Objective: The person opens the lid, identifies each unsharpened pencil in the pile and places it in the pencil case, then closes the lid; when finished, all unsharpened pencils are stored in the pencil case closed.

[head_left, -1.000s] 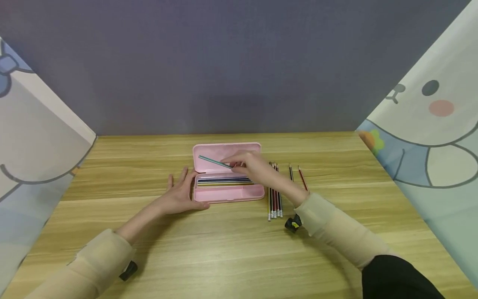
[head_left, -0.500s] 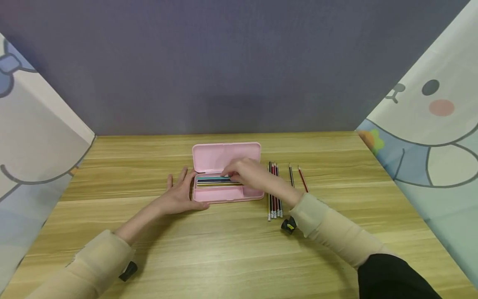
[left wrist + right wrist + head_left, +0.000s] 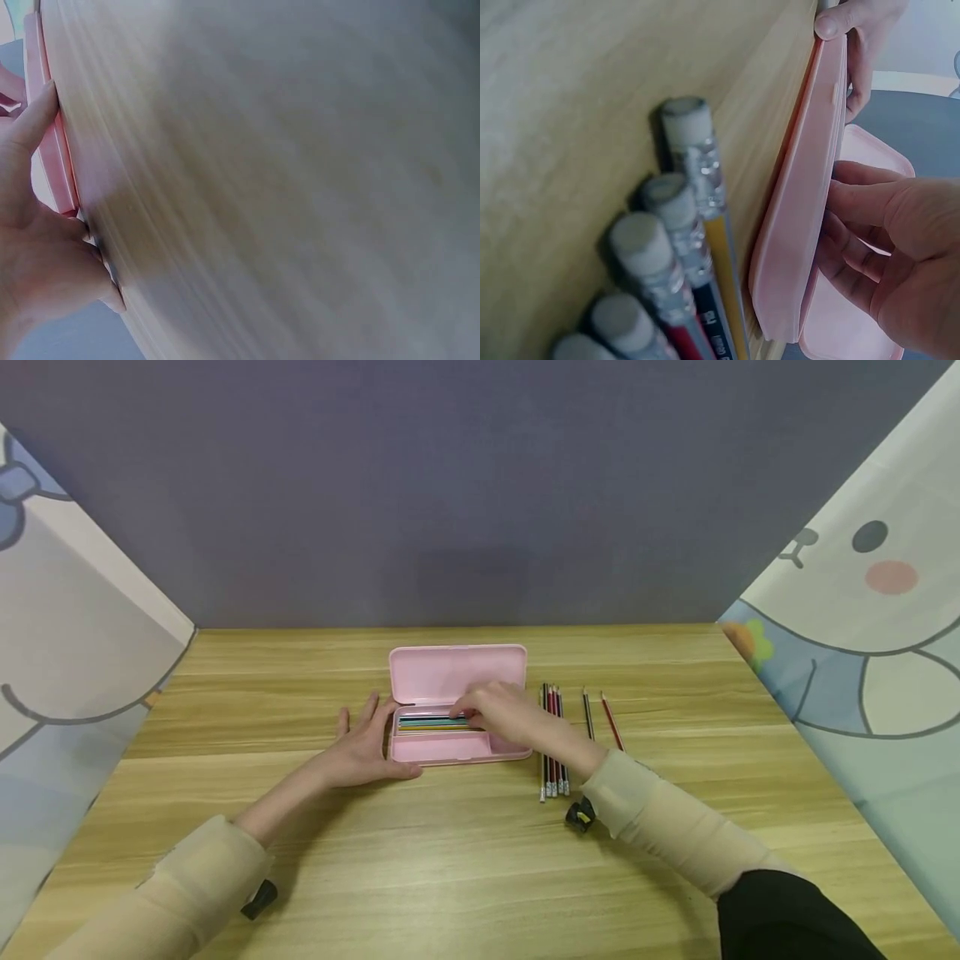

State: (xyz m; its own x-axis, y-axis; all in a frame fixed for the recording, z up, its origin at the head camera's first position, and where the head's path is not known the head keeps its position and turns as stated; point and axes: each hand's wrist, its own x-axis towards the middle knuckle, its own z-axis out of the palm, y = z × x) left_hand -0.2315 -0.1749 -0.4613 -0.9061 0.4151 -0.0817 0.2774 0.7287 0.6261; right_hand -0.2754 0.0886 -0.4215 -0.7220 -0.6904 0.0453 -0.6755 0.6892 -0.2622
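A wooden table is stretching back to a grey-purple wall. Cartoon-printed panels are flanking it — one on the left, one on the right, the right one showing a pink cheek and a small orange flower — both slanting outward.

right hand hides pencils' right ends | fingertip grip unclear | left wrist view: table blurred
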